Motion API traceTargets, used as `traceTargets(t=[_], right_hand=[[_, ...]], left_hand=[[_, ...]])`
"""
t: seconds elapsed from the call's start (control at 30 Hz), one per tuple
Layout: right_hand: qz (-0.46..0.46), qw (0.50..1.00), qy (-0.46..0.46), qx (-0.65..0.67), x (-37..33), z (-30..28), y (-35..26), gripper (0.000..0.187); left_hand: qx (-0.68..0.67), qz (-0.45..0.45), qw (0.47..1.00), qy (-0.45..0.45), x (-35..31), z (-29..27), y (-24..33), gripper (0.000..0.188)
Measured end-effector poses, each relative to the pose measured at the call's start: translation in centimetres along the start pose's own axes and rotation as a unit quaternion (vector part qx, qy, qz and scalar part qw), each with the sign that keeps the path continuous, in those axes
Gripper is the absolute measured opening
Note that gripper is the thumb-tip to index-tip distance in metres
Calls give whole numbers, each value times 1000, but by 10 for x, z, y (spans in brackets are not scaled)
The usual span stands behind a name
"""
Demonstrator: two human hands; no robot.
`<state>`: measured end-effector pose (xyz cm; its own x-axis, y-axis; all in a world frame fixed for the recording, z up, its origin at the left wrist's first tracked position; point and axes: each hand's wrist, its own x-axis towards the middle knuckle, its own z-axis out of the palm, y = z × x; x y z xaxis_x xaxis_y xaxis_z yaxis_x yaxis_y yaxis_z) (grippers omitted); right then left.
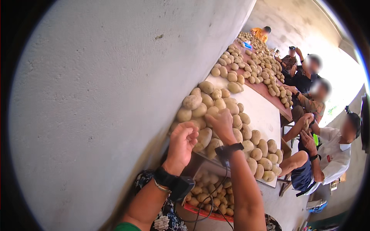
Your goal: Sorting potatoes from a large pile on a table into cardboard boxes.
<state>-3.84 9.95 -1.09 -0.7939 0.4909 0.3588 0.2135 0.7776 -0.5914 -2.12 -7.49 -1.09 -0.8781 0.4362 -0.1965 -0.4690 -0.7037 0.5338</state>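
Many tan potatoes [237, 122] lie heaped on a pale tabletop [265, 109] in front of me. My left hand [182, 143] hovers at the near left edge of the heap, palm turned inward. Its fingers are loosely curled and slightly apart, with nothing visible in them. Over the middle of the heap, my right hand [221, 124] reaches down with bent fingers closed at a potato [212, 111]; its fingertips are partly hidden. Each wrist wears a black strapped device, and a cable hangs from the right one.
Below the tabletop stands a red crate [208, 214] of potatoes. A grey wall [96, 96] borders the left. Beyond, a reddish table [266, 91] carries more potatoes and a blue object [248, 45]. Several people sit along the right; the nearest, in a white shirt [334, 156], handles a potato.
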Motion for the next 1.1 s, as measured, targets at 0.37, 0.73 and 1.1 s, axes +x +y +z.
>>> traceTargets(t=[0.37,0.73,1.1], right_hand=[[65,992,-96,44,7,0,18,45],[8,994,-85,74,-4,-39,-4,50],[-470,851,-138,189,-184,-183,-140,22]], left_hand=[[-16,-19,1000,-15,-2,3,-2,13],[-1,-25,999,-37,6,-1,2,13],[-24,-36,998,-39,11,-11,6,16]])
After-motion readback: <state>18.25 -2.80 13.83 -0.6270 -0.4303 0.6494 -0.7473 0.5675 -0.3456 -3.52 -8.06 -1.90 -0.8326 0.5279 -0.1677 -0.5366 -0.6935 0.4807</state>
